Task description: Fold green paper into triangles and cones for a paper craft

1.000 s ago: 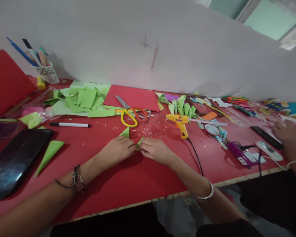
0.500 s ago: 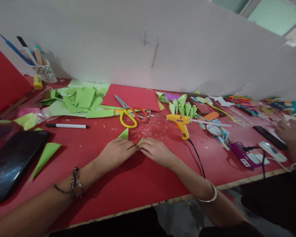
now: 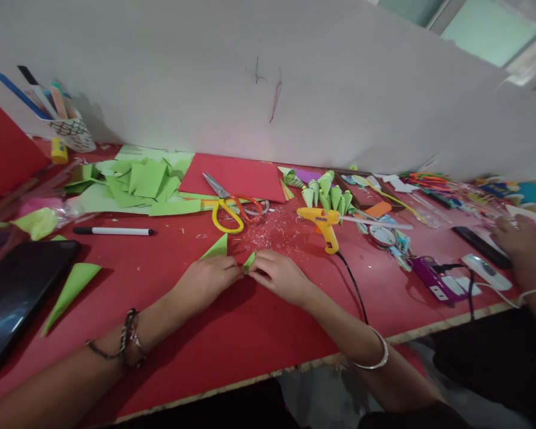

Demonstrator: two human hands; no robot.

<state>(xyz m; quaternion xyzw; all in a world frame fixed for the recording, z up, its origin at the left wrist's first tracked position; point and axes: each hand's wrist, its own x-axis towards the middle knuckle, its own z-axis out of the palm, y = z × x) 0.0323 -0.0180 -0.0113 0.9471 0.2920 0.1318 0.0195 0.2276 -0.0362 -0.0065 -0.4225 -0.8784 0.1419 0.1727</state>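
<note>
Both hands meet over the red table, pinching one piece of green paper [image 3: 216, 246] between them. My left hand [image 3: 208, 276] is closed on the paper's left part, whose pointed corner sticks up behind the fingers. At the other end, my right hand [image 3: 280, 275] pinches a small green edge between thumb and fingers. Most of the paper is hidden by the hands. Just beyond lie scissors [image 3: 227, 215] with yellow and orange handles. A yellow glue gun [image 3: 325, 229] rests to the right of my right hand. One rolled green paper cone [image 3: 74, 292] lies to the left.
Cut green paper pieces [image 3: 147, 179] and a red sheet [image 3: 236, 174] lie at the back, near several small green cones [image 3: 328, 193]. A marker [image 3: 114, 231] and a black phone [image 3: 22, 298] are left. A purple power strip [image 3: 438, 283] and another person's hand [image 3: 516, 235] are right.
The view has shifted slightly, so things sit a little further left. My right fingers have lifted slightly and more of the green edge shows between the hands.
</note>
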